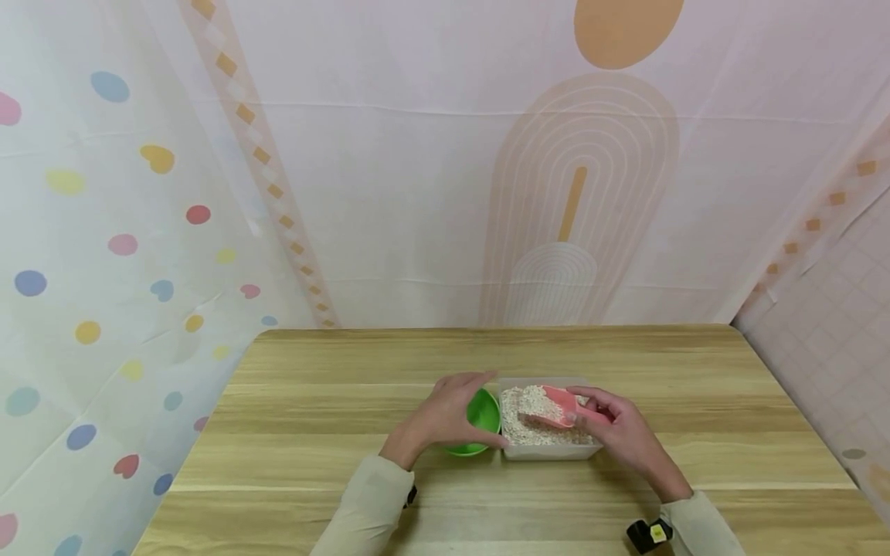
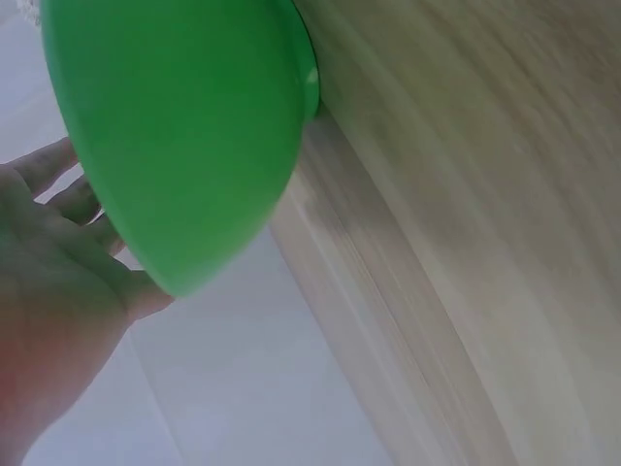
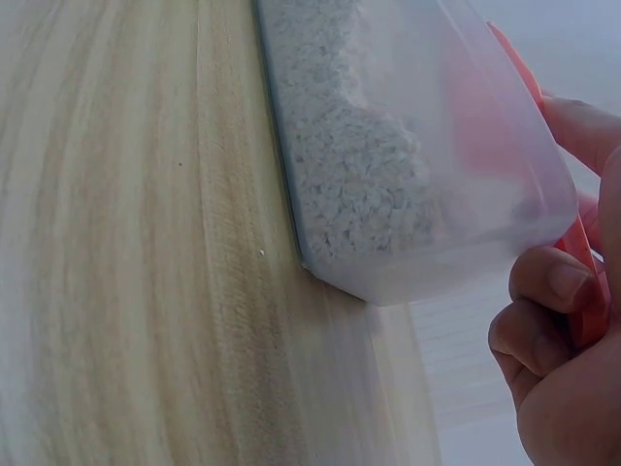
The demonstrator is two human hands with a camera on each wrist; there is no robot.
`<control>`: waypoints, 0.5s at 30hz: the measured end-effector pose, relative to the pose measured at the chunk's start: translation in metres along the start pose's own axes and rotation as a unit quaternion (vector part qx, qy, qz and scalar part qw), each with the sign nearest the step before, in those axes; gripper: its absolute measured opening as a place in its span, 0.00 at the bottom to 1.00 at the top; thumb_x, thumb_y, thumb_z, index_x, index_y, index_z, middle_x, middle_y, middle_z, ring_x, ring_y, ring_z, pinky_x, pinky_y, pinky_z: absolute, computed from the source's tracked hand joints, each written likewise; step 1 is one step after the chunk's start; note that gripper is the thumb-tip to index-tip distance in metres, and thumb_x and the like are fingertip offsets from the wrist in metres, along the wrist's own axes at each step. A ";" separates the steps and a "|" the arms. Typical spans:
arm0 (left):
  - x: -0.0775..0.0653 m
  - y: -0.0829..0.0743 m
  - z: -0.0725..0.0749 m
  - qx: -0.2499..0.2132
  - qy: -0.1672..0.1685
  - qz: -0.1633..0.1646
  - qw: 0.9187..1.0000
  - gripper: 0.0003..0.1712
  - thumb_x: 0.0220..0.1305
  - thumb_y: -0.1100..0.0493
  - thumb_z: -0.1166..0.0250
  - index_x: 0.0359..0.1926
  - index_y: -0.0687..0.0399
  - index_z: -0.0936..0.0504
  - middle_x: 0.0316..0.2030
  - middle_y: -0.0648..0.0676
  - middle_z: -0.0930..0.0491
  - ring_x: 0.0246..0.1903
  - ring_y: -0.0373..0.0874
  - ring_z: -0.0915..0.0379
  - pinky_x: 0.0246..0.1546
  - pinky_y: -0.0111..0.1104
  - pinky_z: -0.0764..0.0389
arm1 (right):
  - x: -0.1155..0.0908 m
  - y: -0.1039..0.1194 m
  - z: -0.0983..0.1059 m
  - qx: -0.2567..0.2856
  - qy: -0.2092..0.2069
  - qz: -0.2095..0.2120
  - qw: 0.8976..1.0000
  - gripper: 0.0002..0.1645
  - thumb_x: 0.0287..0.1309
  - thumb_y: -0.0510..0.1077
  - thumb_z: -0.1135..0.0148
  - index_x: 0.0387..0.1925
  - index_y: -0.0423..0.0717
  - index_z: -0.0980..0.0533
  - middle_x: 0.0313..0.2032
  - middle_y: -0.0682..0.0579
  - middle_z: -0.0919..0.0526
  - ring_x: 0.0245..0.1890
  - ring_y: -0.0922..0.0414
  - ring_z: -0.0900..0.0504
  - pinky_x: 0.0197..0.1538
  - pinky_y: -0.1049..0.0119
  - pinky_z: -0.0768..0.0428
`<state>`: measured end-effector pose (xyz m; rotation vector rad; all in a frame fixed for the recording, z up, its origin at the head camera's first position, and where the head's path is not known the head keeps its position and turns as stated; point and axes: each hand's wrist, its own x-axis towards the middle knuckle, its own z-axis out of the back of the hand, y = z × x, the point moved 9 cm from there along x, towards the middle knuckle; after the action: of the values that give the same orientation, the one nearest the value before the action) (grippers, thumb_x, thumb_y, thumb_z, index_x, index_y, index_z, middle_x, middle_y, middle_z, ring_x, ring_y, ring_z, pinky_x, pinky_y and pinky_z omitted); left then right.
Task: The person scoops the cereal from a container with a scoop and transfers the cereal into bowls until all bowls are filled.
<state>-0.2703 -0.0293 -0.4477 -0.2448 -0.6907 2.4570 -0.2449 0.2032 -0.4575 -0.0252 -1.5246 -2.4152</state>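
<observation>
A green bowl (image 1: 484, 413) stands on the table, its side filling much of the left wrist view. My left hand (image 1: 445, 413) spans the bowl, its thumb and fingers curved about the rim. Beside the bowl is a translucent plastic box (image 1: 552, 452) of pale flakes that look like oats (image 1: 518, 431). Above the box my right hand (image 1: 622, 428) grips a pink scoop (image 1: 562, 403) by its handle. The scoop is heaped with flakes. In the right wrist view, the scoop shows partly through the wall of the box, and fingers curl around the handle.
The wooden table (image 1: 320, 432) reaches back to a hanging patterned cloth (image 1: 403, 193). Another cloth with coloured dots (image 1: 139, 309) hangs at the left. A few tiny crumbs lie on the wood near the box in the right wrist view.
</observation>
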 end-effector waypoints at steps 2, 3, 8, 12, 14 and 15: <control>-0.003 0.004 0.003 -0.016 -0.008 0.003 1.000 0.64 0.44 0.28 0.26 0.77 0.43 0.44 0.73 0.53 0.39 0.72 0.55 0.46 0.72 0.54 0.46 | 0.000 0.000 0.000 -0.002 0.000 0.001 1.000 0.22 0.62 0.43 0.33 0.58 0.44 0.22 0.29 0.51 0.21 0.21 0.65 0.29 0.22 0.70 0.29; -0.005 0.006 0.005 -0.025 -0.013 0.002 1.000 0.63 0.45 0.29 0.26 0.77 0.44 0.43 0.73 0.54 0.39 0.72 0.56 0.46 0.71 0.55 0.45 | 0.000 0.000 0.000 -0.001 0.001 0.002 1.000 0.22 0.62 0.43 0.33 0.58 0.44 0.22 0.28 0.51 0.20 0.21 0.65 0.29 0.22 0.70 0.29; -0.016 0.020 0.016 -0.076 -0.046 0.002 0.996 0.55 0.53 0.36 0.27 0.75 0.52 0.41 0.72 0.56 0.36 0.72 0.60 0.45 0.69 0.56 0.42 | 0.000 0.001 -0.001 -0.001 0.002 0.005 1.000 0.22 0.63 0.43 0.33 0.57 0.44 0.22 0.28 0.51 0.20 0.21 0.65 0.29 0.22 0.70 0.29; -0.025 0.033 0.020 -0.110 -0.060 0.006 0.992 0.50 0.59 0.40 0.30 0.75 0.54 0.41 0.70 0.60 0.34 0.69 0.59 0.40 0.67 0.56 0.37 | 0.000 0.002 0.000 0.001 0.002 0.005 1.000 0.22 0.62 0.43 0.33 0.57 0.44 0.22 0.28 0.51 0.20 0.21 0.65 0.29 0.21 0.70 0.29; -0.030 0.039 0.021 -0.124 -0.061 0.009 0.990 0.48 0.61 0.41 0.31 0.75 0.53 0.41 0.69 0.62 0.34 0.66 0.59 0.36 0.65 0.55 0.34 | -0.001 0.003 0.000 0.001 0.001 0.009 1.000 0.21 0.63 0.42 0.33 0.57 0.43 0.22 0.28 0.51 0.20 0.21 0.65 0.29 0.21 0.70 0.29; -0.032 0.041 0.021 -0.130 -0.061 0.011 0.990 0.48 0.61 0.41 0.31 0.75 0.53 0.41 0.68 0.62 0.33 0.65 0.58 0.34 0.64 0.55 0.32 | -0.001 0.004 0.000 0.001 0.000 0.009 1.000 0.21 0.63 0.42 0.33 0.57 0.44 0.22 0.28 0.52 0.20 0.21 0.65 0.29 0.21 0.70 0.29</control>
<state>-0.2705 -0.0852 -0.4510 -0.2037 -1.0685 2.4138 -0.2428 0.2022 -0.4543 -0.0393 -1.5216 -2.3992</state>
